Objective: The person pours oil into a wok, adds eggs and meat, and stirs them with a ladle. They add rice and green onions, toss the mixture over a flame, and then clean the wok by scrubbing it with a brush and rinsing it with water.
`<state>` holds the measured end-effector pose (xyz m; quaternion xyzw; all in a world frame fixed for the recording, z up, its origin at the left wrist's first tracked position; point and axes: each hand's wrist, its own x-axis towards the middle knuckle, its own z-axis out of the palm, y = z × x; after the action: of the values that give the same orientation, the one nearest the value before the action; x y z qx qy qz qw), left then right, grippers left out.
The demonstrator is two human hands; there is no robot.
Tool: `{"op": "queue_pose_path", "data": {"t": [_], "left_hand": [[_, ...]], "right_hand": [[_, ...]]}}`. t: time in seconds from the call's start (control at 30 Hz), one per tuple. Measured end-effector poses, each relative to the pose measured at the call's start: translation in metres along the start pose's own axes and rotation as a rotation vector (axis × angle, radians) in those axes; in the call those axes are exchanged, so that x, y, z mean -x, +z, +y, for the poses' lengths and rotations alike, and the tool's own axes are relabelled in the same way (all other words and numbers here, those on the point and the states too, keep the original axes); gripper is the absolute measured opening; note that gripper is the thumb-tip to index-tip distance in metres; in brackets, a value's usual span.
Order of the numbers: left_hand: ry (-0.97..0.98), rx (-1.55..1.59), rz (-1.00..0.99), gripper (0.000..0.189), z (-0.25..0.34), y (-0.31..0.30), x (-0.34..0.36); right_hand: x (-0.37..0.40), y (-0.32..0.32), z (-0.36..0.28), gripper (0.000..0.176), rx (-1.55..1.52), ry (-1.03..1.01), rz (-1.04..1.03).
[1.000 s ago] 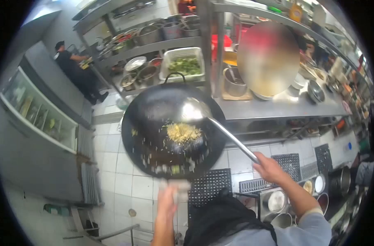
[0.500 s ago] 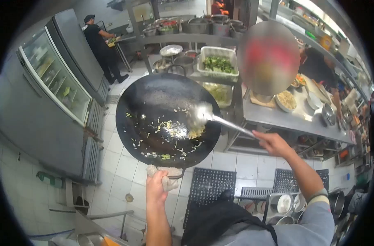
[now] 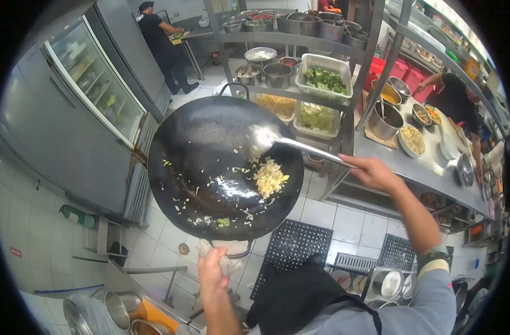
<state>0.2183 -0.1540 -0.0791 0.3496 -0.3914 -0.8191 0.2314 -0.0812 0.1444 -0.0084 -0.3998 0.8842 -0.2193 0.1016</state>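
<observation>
A large black wok [image 3: 193, 134] fills the middle of the view, tilted toward the camera. My left hand [image 3: 213, 269] is closed on a pale cloth [image 3: 232, 248] wrapped around the wok's near handle. In my right hand [image 3: 372, 172] is the handle of a metal ladle [image 3: 263, 139], whose bowl hangs over the upper right part of the wok. Just below the ladle bowl lies a small heap of chopped yellow and white food [image 3: 270, 178]. Small bits of it are scattered over the wok's lower half.
Behind the wok stands a metal rack with a basket of green vegetables [image 3: 325, 80] and several pots. A steel counter [image 3: 372, 145] with bowls runs along the right, a co-worker [image 3: 456, 95] beside it. Another person [image 3: 160, 44] works at the back left. Tall refrigerators [image 3: 98, 84] line the left.
The ladle has moved left and up, off the chopped food, which now lies in a compact heap. The camera view has shifted, showing more of the right counter.
</observation>
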Motion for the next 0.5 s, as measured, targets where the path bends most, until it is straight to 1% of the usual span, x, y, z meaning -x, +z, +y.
{"op": "queue_pose_path", "data": {"t": [0.03, 0.07, 0.13, 0.17, 0.2, 0.23, 0.27, 0.3, 0.37, 0.4, 0.43, 0.47, 0.5], "left_hand": [[0.047, 0.043, 0.009, 0.025, -0.003, 0.001, 0.001], [0.09, 0.08, 0.022, 0.026, -0.003, 0.0, 0.004], [0.132, 0.089, 0.027, 0.027, 0.006, 0.001, 0.008], [0.164, 0.106, 0.039, 0.028, 0.01, 0.003, 0.011], [0.177, 0.109, 0.051, 0.028, 0.012, 0.007, 0.014], [0.204, 0.093, 0.057, 0.029, 0.013, 0.012, 0.017], [0.232, 0.078, 0.059, 0.03, 0.013, 0.019, 0.017], [0.247, 0.081, 0.072, 0.03, 0.013, 0.026, 0.018], [0.32, 0.08, 0.105, 0.026, 0.015, 0.03, 0.025], [0.331, 0.07, 0.102, 0.026, 0.017, 0.033, 0.027], [0.335, 0.084, 0.136, 0.021, 0.019, 0.034, 0.028], [0.339, 0.104, 0.171, 0.017, 0.023, 0.034, 0.03], [0.348, 0.102, 0.173, 0.017, 0.033, 0.038, 0.032]], "right_hand": [[-0.017, 0.016, -0.003, 0.051, -0.002, -0.019, 0.053], [-0.023, 0.034, -0.004, 0.051, -0.006, -0.019, 0.06], [-0.023, 0.067, -0.013, 0.052, 0.025, -0.168, 0.189], [-0.005, 0.078, -0.01, 0.052, 0.041, -0.116, 0.141], [0.018, 0.096, 0.004, 0.054, 0.001, -0.148, 0.197], [0.045, 0.103, 0.013, 0.055, -0.045, -0.116, 0.141], [0.068, 0.108, 0.022, 0.056, -0.109, -0.189, 0.214], [0.069, 0.091, 0.022, 0.056, -0.114, -0.207, 0.211], [0.071, 0.061, 0.019, 0.056, -0.145, -0.124, 0.037], [0.054, 0.067, 0.027, 0.058, -0.149, -0.218, 0.112], [0.037, 0.066, 0.025, 0.058, -0.154, -0.225, 0.121], [0.017, 0.062, 0.014, 0.058, -0.077, -0.26, 0.123], [-0.001, 0.055, 0.006, 0.059, -0.003, -0.295, 0.121]]}}
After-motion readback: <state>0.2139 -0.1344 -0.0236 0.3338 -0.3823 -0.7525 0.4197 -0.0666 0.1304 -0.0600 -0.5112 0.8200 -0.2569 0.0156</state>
